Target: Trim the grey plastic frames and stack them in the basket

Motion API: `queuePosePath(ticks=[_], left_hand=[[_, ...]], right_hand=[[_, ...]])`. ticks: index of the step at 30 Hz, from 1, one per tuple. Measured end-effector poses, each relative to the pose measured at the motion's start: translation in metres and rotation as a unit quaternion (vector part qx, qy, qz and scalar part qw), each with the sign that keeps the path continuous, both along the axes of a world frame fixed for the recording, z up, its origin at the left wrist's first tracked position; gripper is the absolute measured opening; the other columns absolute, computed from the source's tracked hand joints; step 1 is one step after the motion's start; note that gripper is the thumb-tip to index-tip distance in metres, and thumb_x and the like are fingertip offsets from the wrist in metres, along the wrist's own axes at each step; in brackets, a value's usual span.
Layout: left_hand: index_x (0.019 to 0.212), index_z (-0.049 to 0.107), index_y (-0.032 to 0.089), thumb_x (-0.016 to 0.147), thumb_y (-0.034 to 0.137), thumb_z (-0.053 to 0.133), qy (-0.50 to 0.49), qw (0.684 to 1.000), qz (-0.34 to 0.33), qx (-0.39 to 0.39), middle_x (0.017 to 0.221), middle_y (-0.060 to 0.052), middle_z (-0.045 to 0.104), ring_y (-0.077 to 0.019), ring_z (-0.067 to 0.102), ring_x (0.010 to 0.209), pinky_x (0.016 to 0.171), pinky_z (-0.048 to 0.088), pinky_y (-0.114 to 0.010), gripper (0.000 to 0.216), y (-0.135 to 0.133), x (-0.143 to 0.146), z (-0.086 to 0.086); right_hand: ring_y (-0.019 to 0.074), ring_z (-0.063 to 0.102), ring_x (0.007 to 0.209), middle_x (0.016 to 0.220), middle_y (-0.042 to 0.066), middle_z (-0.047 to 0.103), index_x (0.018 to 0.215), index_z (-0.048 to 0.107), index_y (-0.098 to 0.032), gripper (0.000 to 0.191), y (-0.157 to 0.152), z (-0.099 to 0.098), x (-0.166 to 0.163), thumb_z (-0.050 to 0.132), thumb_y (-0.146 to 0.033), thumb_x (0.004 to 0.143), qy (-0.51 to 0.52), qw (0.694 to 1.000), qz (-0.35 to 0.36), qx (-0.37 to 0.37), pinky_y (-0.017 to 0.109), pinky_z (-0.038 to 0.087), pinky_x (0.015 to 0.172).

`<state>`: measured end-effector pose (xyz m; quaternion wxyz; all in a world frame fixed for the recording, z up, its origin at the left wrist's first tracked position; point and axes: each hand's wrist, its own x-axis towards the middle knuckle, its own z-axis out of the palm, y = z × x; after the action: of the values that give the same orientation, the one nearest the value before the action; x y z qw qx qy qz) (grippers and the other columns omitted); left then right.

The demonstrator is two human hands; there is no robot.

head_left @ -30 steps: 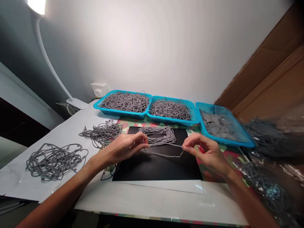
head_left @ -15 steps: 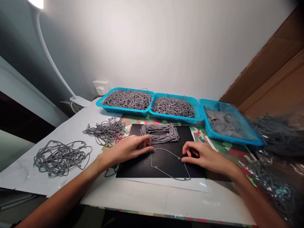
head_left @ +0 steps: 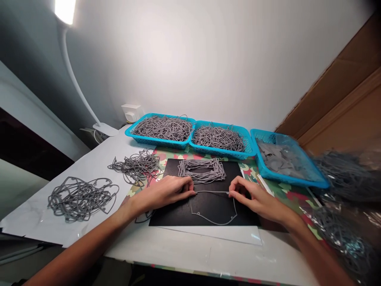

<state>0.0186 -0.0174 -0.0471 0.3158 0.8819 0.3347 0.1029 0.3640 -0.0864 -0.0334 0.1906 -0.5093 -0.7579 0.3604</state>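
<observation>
A thin grey rubber gasket (head_left: 212, 222), shaped as a loop with small eyelets, lies over the black mat (head_left: 175, 210). My left hand (head_left: 175, 188) pinches its far left corner between thumb and forefinger. At the far right corner my right hand (head_left: 248, 194) pinches the same gasket. The far side is stretched nearly straight between the hands, while the near side bows towards me. Just behind, on the mat, lies a neat stack of similar gaskets (head_left: 202, 178) forming a rough rectangle.
Two blue baskets (head_left: 187, 143) at the back hold heaps of grey gaskets. A third blue basket (head_left: 268, 174) holds flat grey pieces. Loose gasket piles (head_left: 81, 198) lie at left, near a white lamp (head_left: 74, 79). Clear bags (head_left: 342, 234) and a cardboard box (head_left: 342, 91) stand right.
My right hand has taken hold of the gasket's far right corner. Its far side has gone from slanted and curved to nearly straight. The view has shifted slightly.
</observation>
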Motion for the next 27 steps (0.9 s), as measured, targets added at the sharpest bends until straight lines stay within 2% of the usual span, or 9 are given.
queuePosePath(ticks=[6,10,12,15,18,22,24,27], left_hand=[[0.102,0.067,0.023,0.114,0.045,0.06,-0.028,1.0,0.006,0.003,0.087,0.0,0.071,-0.0162,0.063,0.073,0.064,0.041,-0.028,0.026,-0.002,-0.004,0.005],[0.1,0.07,0.022,0.11,0.035,0.062,-0.087,0.996,-0.001,0.018,0.091,-0.001,0.072,-0.0159,0.062,0.077,0.07,0.046,-0.029,0.018,-0.003,-0.008,0.012],[0.1,0.072,0.021,0.109,0.035,0.065,-0.117,0.993,-0.005,0.023,0.094,-0.003,0.073,-0.0166,0.061,0.081,0.072,0.047,-0.029,0.018,-0.004,-0.012,0.019],[0.094,0.075,0.022,0.107,0.041,0.075,-0.122,0.991,-0.056,-0.001,0.094,-0.003,0.073,-0.0181,0.06,0.086,0.073,0.048,-0.029,0.023,-0.005,-0.018,0.031],[0.088,0.073,0.021,0.108,0.045,0.074,-0.081,0.991,-0.098,-0.049,0.086,-0.001,0.07,-0.0161,0.06,0.079,0.07,0.046,-0.027,0.032,-0.005,-0.018,0.037],[0.096,0.071,0.022,0.111,0.051,0.067,-0.04,0.997,-0.05,-0.049,0.083,0.002,0.067,-0.0146,0.06,0.071,0.063,0.041,-0.027,0.033,-0.006,-0.01,0.03],[0.102,0.069,0.023,0.11,0.051,0.07,-0.021,0.999,-0.024,-0.026,0.088,0.001,0.068,-0.016,0.061,0.075,0.065,0.04,-0.027,0.029,-0.006,-0.007,0.024],[0.102,0.065,0.023,0.111,0.051,0.068,0.002,0.999,-0.028,-0.025,0.094,0.001,0.067,-0.0181,0.062,0.082,0.07,0.041,-0.028,0.03,-0.004,-0.005,0.015]], right_hand=[[0.0188,0.065,0.08,0.097,0.003,0.074,0.106,0.072,-0.025,0.021,0.004,0.001,-0.003,0.067,-0.044,0.11,0.061,0.997,-0.029,0.044,0.031,0.052,0.069],[0.0187,0.066,0.081,0.097,0.002,0.074,0.106,0.074,-0.026,0.016,0.0,0.002,-0.004,0.073,-0.042,0.107,0.11,0.985,-0.066,0.114,0.033,0.055,0.075],[0.0187,0.068,0.084,0.1,0.001,0.075,0.11,0.073,-0.028,0.013,-0.005,0.006,-0.003,0.078,-0.039,0.105,0.157,0.974,-0.071,0.144,0.033,0.057,0.078],[0.0188,0.073,0.085,0.1,0.001,0.078,0.12,0.073,-0.03,0.02,-0.011,0.011,0.0,0.083,-0.037,0.103,0.2,0.975,-0.018,0.095,0.032,0.059,0.079],[0.0188,0.074,0.085,0.094,0.001,0.079,0.113,0.076,-0.028,0.018,-0.01,0.011,0.004,0.078,-0.045,0.107,0.161,0.987,-0.013,0.021,0.032,0.057,0.078],[0.0182,0.067,0.08,0.087,-0.001,0.073,0.108,0.075,-0.026,0.029,-0.004,0.007,0.004,0.075,-0.055,0.107,0.034,0.998,-0.029,-0.039,0.031,0.048,0.069],[0.0174,0.062,0.077,0.087,-0.001,0.07,0.106,0.075,-0.025,0.031,-0.002,0.006,0.003,0.078,-0.056,0.104,-0.033,0.998,-0.009,-0.049,0.03,0.043,0.066],[0.0175,0.061,0.081,0.094,-0.001,0.069,0.104,0.073,-0.024,0.027,0.0,0.005,0.0,0.076,-0.05,0.106,-0.055,0.997,0.025,-0.037,0.03,0.043,0.07]])
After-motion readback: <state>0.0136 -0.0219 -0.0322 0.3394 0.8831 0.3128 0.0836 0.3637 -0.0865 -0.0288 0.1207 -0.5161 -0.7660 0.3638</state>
